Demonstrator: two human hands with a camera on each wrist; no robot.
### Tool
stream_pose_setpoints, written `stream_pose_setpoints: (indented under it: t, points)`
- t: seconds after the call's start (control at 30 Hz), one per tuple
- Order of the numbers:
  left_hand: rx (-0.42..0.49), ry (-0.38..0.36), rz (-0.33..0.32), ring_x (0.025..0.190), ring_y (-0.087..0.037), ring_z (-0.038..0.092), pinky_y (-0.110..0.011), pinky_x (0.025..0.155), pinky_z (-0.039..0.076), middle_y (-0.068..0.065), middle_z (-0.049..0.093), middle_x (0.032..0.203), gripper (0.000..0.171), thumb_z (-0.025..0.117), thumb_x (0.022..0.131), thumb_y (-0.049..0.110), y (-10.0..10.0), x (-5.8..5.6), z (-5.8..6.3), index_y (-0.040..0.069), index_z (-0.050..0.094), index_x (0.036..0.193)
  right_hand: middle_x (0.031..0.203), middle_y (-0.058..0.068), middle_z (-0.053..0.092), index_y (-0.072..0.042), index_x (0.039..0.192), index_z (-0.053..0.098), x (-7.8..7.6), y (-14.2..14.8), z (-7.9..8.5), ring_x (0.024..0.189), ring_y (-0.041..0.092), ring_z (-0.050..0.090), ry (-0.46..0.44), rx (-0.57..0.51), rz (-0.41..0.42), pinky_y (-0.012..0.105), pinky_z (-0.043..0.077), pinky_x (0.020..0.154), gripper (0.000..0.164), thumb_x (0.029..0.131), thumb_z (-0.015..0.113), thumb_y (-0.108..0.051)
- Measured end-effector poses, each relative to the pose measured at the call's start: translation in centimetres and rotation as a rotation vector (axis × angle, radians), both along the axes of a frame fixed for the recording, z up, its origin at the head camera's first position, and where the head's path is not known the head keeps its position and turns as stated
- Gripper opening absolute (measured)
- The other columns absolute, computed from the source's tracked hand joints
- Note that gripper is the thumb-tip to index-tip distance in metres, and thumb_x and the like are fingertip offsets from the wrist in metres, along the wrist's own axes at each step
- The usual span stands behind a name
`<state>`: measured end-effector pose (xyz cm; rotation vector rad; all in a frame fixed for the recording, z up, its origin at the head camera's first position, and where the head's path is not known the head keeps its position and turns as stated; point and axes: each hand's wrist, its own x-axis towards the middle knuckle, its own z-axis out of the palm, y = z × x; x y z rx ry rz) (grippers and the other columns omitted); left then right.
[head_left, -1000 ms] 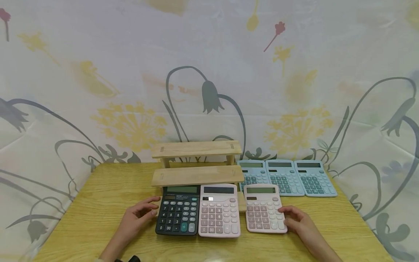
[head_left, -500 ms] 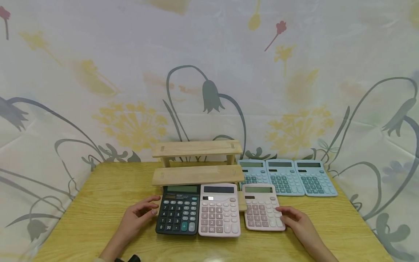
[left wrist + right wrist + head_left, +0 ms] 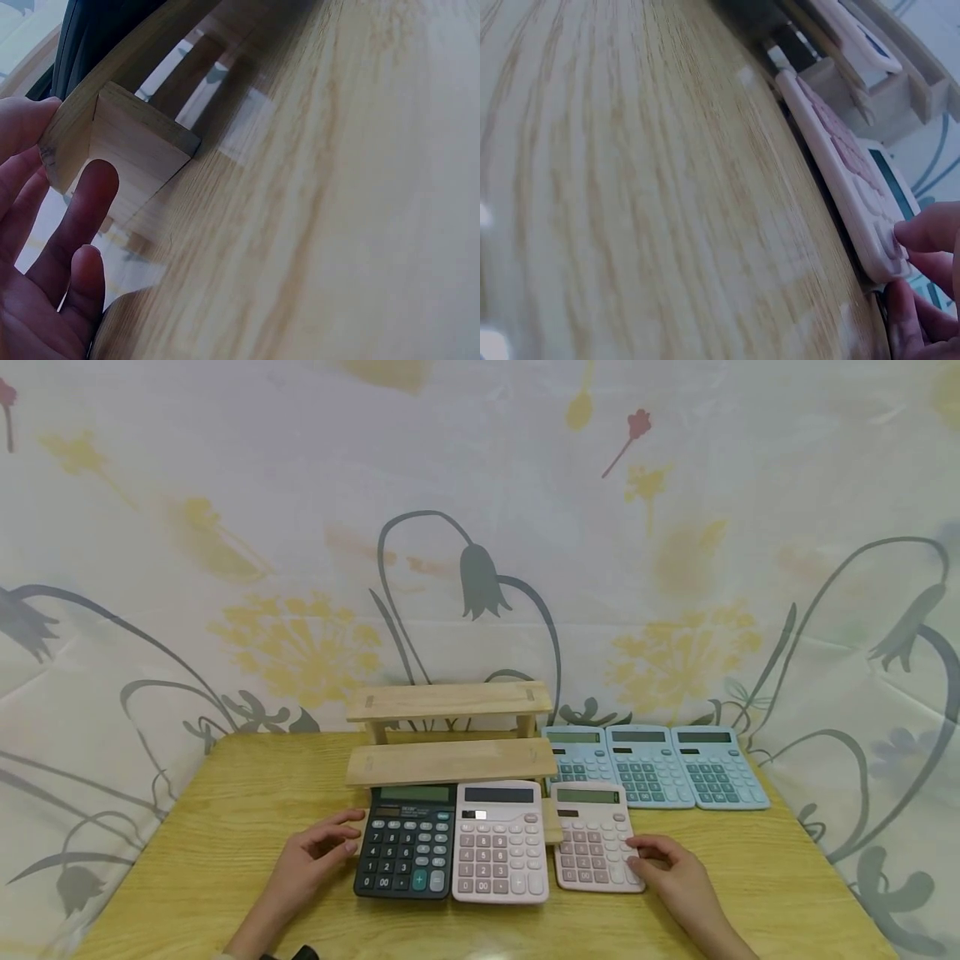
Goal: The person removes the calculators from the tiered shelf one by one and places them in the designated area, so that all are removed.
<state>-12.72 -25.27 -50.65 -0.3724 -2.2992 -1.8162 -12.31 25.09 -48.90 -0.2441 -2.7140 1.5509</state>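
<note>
In the head view, my right hand [image 3: 678, 877] pinches the right edge of a small pink calculator [image 3: 596, 835]. The right wrist view shows one digit on its top face and others below the edge. My left hand [image 3: 311, 864] lies beside a black calculator [image 3: 405, 839], which leans on the wooden step shelf [image 3: 453, 762]. In the left wrist view, a fingertip of this hand [image 3: 37, 262] touches the end of the shelf board [image 3: 71, 142], other fingers loosely extended. A larger pink calculator [image 3: 500, 839] leans next to the black one.
Several blue calculators would overlap no hand: a row of three blue calculators [image 3: 648, 766] lies at the back right of the wooden table [image 3: 217, 827]. The shelf's upper board [image 3: 450, 700] stands near the flower-patterned backdrop [image 3: 480, 460].
My right hand has moved the small pink calculator left, closer to the larger pink one and the shelf. My left hand has stayed in place.
</note>
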Motion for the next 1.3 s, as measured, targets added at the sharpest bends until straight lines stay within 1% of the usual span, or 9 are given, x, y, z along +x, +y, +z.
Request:
stream_pose_setpoints:
  t: [0.23, 0.4, 0.6, 0.77, 0.9, 1.03, 1.1, 1.3]
  points:
    - [-0.004, -0.004, 0.006, 0.112, -0.001, 0.06, -0.02, 0.08, 0.051, -0.002, 0.068, 0.122, 0.009, 0.07, 0.09, -0.001, 0.0, 0.1, 0.1, 0.0, 0.073, 0.099, 0.107, 0.01, 0.065, 0.001, 0.114, 0.069, -0.2, -0.1, 0.2, 0.094, 0.019, 0.057, -0.021, 0.047, -0.001, 0.021, 0.05, 0.073, 0.031, 0.087, 0.077, -0.013]
    - [0.001, 0.004, -0.002, 0.112, -0.001, 0.061, -0.02, 0.079, 0.051, 0.001, 0.068, 0.122, 0.01, 0.069, 0.09, -0.003, -0.1, 0.1, 0.0, -0.001, 0.073, 0.099, 0.108, 0.01, 0.065, 0.001, 0.114, 0.069, -0.1, -0.3, 0.3, 0.094, 0.019, 0.058, -0.016, 0.041, -0.007, 0.02, 0.05, 0.073, 0.03, 0.088, 0.076, -0.012]
    - [0.006, 0.016, -0.014, 0.112, -0.001, 0.06, -0.019, 0.08, 0.051, 0.003, 0.068, 0.122, 0.01, 0.069, 0.09, -0.004, -0.1, 0.0, 0.0, -0.002, 0.072, 0.099, 0.109, 0.011, 0.066, 0.001, 0.114, 0.07, -0.1, -0.5, 0.4, 0.095, 0.02, 0.06, -0.007, 0.059, -0.016, 0.021, 0.05, 0.073, 0.029, 0.088, 0.075, -0.011]
    - [-0.002, 0.013, -0.007, 0.113, 0.001, 0.059, -0.019, 0.081, 0.051, 0.001, 0.068, 0.122, 0.01, 0.069, 0.09, -0.004, 0.0, 0.0, 0.1, -0.002, 0.072, 0.099, 0.114, 0.013, 0.066, 0.0, 0.115, 0.07, -0.1, -0.5, 0.3, 0.097, 0.021, 0.06, -0.01, 0.069, -0.025, 0.022, 0.05, 0.074, 0.029, 0.089, 0.074, -0.012]
    - [-0.011, 0.003, 0.004, 0.113, 0.0, 0.059, -0.018, 0.082, 0.05, -0.005, 0.068, 0.123, 0.01, 0.07, 0.09, -0.001, 0.0, 0.0, 0.2, 0.0, 0.073, 0.1, 0.116, 0.013, 0.066, 0.0, 0.117, 0.069, -0.1, -0.4, 0.4, 0.099, 0.022, 0.059, -0.029, 0.069, -0.027, 0.021, 0.05, 0.074, 0.029, 0.091, 0.072, -0.012]
    - [-0.017, 0.006, 0.004, 0.114, 0.0, 0.059, -0.018, 0.084, 0.05, -0.014, 0.067, 0.124, 0.01, 0.07, 0.09, -0.001, 0.1, 0.0, 0.3, 0.0, 0.073, 0.1, 0.115, 0.013, 0.066, 0.002, 0.119, 0.067, -0.3, -0.3, 0.7, 0.099, 0.02, 0.06, -0.055, 0.055, -0.035, 0.021, 0.049, 0.073, 0.03, 0.091, 0.069, -0.01]
    - [-0.014, 0.006, 0.003, 0.113, 0.0, 0.059, -0.018, 0.083, 0.05, -0.015, 0.067, 0.123, 0.01, 0.07, 0.09, -0.001, 0.1, 0.0, 0.3, 0.0, 0.073, 0.1, 0.116, 0.015, 0.066, 0.003, 0.12, 0.066, -0.3, -0.3, 0.9, 0.098, 0.019, 0.061, -0.059, 0.03, -0.041, 0.021, 0.049, 0.074, 0.031, 0.092, 0.067, -0.008]
    - [-0.009, -0.003, 0.005, 0.114, 0.001, 0.059, -0.018, 0.083, 0.05, -0.008, 0.068, 0.123, 0.01, 0.07, 0.09, -0.001, 0.0, 0.1, 0.2, -0.001, 0.073, 0.1, 0.121, 0.019, 0.064, 0.008, 0.122, 0.062, -0.6, 0.0, 1.5, 0.096, 0.009, 0.06, -0.042, -0.036, -0.049, 0.019, 0.05, 0.077, 0.031, 0.094, 0.063, -0.004]
